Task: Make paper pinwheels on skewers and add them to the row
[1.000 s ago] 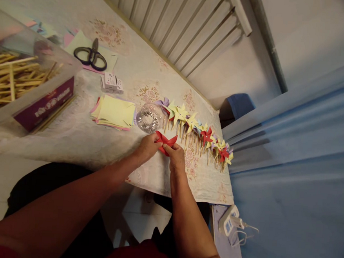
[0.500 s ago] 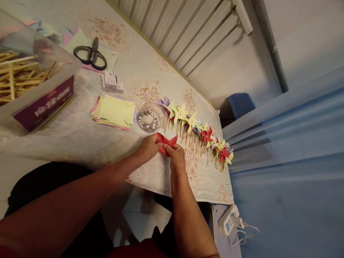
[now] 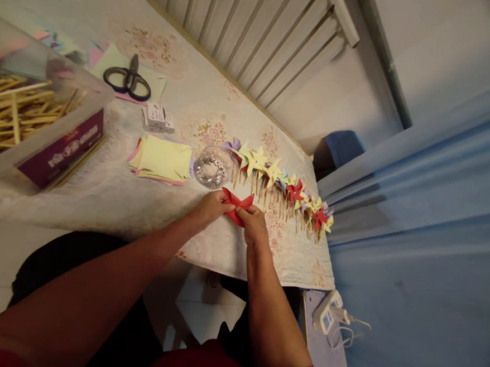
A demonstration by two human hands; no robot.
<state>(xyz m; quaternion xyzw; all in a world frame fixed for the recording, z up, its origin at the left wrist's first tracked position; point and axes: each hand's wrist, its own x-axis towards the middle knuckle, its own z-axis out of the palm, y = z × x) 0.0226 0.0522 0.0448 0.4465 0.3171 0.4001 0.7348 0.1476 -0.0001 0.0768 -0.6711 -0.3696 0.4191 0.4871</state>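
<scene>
Between my two hands is a red paper pinwheel (image 3: 238, 219), its corners folded in toward the middle. My left hand (image 3: 213, 206) pinches its left side, thumb reaching to the centre. My right hand (image 3: 254, 220) grips the right side, with its thumb also pressed near the centre. Just beyond them sits a clear round dish (image 3: 211, 169) of small shiny metal pieces. A row of pinwheels on sticks (image 3: 273, 173), in yellow, red, purple and blue, lies to the right. Left of the dish is a stack of coloured paper (image 3: 165, 160), yellow on top.
Black-handled scissors (image 3: 128, 80) rest on paper sheets at the back left, near a small white box (image 3: 158, 118). A clear plastic bin (image 3: 98, 92) holds many wooden sticks. A blue curtain (image 3: 412, 245) hangs at right, beside a power strip (image 3: 327, 312).
My right hand has shifted slightly right and down, and the red paper has tilted a little. Both hands keep their hold on it. The view has moved slightly.
</scene>
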